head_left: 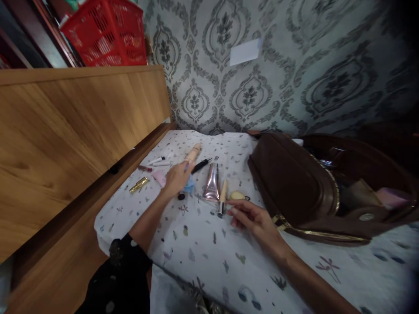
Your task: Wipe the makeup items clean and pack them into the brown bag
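My left hand [178,179] is closed around the lower end of a beige tube [194,152]; its fingertips are partly hidden. Under and beside this hand lie a light-blue piece [189,185], a pink piece [159,178] and a black pen-like stick [201,165]. My right hand [253,216] has its index finger and thumb apart, with nothing seen between them. Its fingertips are right beside a small beige tube with a silver cap [223,198]. A shiny rose-pink squeeze tube [212,181] and a pale yellow oval item [237,195] lie close by.
At the right stands an open brown zipped bag [291,174] with items inside. A gold tube [139,185] and white slim sticks [157,161] lie at the left on the patterned white cloth [196,235]. A wooden panel [81,122] borders the left; a red basket [108,35] sits above it.
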A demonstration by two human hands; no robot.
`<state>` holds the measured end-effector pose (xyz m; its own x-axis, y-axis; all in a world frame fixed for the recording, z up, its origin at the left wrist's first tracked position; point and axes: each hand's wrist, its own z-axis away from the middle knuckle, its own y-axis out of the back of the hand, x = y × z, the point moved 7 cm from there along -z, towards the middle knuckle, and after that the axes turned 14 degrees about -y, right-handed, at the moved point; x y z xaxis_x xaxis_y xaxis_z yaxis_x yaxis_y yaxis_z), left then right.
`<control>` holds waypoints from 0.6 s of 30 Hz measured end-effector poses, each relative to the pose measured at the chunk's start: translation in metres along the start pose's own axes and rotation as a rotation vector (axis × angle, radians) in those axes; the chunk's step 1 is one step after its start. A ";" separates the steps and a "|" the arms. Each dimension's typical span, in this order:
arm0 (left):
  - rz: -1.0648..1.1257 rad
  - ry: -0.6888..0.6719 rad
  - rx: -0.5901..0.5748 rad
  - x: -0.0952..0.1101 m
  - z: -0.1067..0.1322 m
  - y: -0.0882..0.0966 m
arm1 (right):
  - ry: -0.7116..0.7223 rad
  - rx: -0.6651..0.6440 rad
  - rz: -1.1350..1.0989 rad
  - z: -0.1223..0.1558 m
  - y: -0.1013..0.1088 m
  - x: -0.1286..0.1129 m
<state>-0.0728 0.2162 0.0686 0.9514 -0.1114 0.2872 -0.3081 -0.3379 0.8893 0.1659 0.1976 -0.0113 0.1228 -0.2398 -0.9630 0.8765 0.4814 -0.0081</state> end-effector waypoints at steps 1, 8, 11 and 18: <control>-0.011 0.018 0.006 -0.015 -0.002 0.009 | 0.000 0.007 0.002 0.001 0.001 -0.001; 0.041 -0.101 -0.106 -0.080 0.022 0.029 | 0.000 0.041 0.018 0.003 0.007 -0.006; 0.080 -0.207 -0.158 -0.078 0.045 0.014 | -0.003 0.041 0.029 0.001 0.006 -0.004; -0.128 -0.408 -0.041 -0.077 0.058 0.002 | -0.003 0.003 0.028 0.003 0.004 -0.004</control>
<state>-0.1465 0.1696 0.0281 0.9006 -0.4343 0.0165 -0.1793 -0.3366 0.9244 0.1703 0.1982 -0.0071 0.1483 -0.2286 -0.9622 0.8740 0.4855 0.0194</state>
